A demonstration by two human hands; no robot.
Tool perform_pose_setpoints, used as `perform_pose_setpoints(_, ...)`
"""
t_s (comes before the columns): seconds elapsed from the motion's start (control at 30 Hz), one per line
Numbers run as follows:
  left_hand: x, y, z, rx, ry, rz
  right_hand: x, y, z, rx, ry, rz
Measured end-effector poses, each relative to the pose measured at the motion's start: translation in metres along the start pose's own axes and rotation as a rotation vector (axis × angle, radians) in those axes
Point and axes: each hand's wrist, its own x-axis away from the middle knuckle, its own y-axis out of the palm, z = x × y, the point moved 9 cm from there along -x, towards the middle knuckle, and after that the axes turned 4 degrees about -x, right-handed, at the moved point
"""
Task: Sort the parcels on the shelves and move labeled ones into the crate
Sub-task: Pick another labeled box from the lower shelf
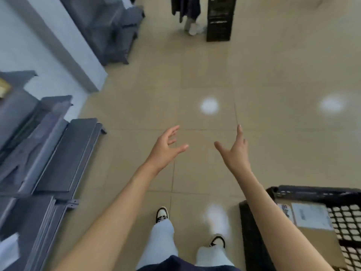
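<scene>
Both my hands are stretched out over the tiled floor, empty. My left hand [166, 147] has its fingers spread and relaxed. My right hand [235, 151] is also spread, fingers straight. A black plastic crate [304, 192] stands at the lower right, beside my right forearm. Inside it lies a brown cardboard parcel [316, 243] with a white label [310, 216] on top. Grey metal shelves [64, 157] run along the left; a white parcel [8, 249] shows on a shelf at the lower left edge.
A white pillar [64, 45] stands at the upper left with more grey shelving [113, 28] behind it. Far ahead another black crate [219, 18] stands on the floor next to a person's legs [190, 16]. My own feet [162, 214] are below.
</scene>
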Motion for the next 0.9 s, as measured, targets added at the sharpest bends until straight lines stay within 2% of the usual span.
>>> perform_pose_setpoints(0.17,0.038,-0.168,-0.065,0.11,-0.091,0.299,0.027,0.17,-0.093,0.103,-0.221,-0.341)
perform_pose_setpoints(0.43,0.13,-0.388,-0.2,0.329,-0.189,0.733,0.101,0.447,-0.187,0.302,-0.411,-0.707)
perform_pose_setpoints(0.53,0.171,-0.461,-0.247,0.381,-0.245,0.865,0.137,0.534,-0.211,0.34,-0.437,-0.797)
perform_pose_setpoints(0.7,0.206,-0.559,-0.291,0.398,-0.258,0.983,0.174,0.634,-0.239,0.409,-0.48,-0.897)
perform_pose_setpoints(0.9,0.179,-0.616,-0.332,0.447,-0.288,0.999,0.166,0.718,-0.267,0.442,-0.508,-0.939)
